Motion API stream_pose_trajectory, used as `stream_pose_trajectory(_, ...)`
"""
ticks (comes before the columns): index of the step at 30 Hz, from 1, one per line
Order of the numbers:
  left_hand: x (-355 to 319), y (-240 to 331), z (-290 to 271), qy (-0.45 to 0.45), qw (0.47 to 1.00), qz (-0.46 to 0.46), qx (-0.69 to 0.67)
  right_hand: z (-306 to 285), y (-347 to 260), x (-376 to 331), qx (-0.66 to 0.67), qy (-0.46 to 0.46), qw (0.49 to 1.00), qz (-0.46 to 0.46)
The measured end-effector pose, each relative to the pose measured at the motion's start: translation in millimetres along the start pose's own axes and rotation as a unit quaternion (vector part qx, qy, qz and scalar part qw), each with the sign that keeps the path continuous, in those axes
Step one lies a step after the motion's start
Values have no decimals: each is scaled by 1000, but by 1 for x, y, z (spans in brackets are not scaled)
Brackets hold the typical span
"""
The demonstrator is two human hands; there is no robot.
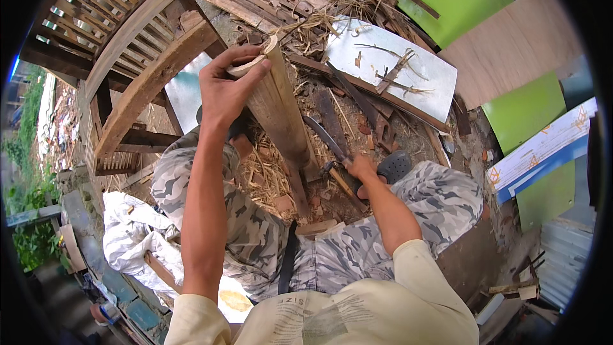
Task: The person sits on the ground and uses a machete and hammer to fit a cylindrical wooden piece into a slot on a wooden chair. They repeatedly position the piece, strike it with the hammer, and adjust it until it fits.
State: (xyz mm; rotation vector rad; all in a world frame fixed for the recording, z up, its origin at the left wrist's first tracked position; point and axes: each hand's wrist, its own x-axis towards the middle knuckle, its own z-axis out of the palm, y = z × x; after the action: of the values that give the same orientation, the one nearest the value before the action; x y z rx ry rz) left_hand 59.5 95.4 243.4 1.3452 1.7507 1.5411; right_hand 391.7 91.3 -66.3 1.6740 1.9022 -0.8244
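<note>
A thick, pale bamboo piece (276, 105) stands tilted in front of me, its lower end down among shavings. The rim at its top looks split. My left hand (231, 80) is closed around that top end, thumb on the near side and fingers over the far side. Lower and to the right, my right hand (361, 167) is closed on the handle of a machete (325, 137) with a dark, slightly curved blade. The blade points up and left, close to the bamboo's right side; I cannot tell whether they touch. Beside my right hand lies a hammer (343, 183) with a wooden handle.
Straw-like shavings (258, 176) cover the ground between my legs. A slatted wooden bench (143, 45) stands at the left. Wood scraps (255, 9) are piled at the back. A pale sheet (389, 67) with sticks on it lies at the right, near green panels (527, 112).
</note>
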Motion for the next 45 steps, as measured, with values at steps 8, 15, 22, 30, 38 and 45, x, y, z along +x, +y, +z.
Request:
stream_pose_trajectory(8, 7, -10, -13, 27, 999, -33, -24, 57, 41, 9, -106, 80, 983, -126)
stream_pose_trajectory(15, 35, -1, 0, -64, 995, 12, -73, -79, -23, -45, 45, 47, 994, -88)
stream_pose_trajectory(22, 75, -18, -3, -99, 993, 69, 14, -172, 6, -115, 372, 54, 920, -111)
stream_pose_trajectory(30, 98, -9, -14, -80, 949, 191, 236, -179, -15, -216, 365, 158, 896, -197)
stream_pose_trajectory(38, 104, -18, -1, -44, 973, 156, 165, -175, -46, -237, 381, 142, 889, -211)
stream_pose_trajectory(45, 105, -19, 8, -43, 981, 141, 128, -158, -47, -224, 420, 129, 873, -210)
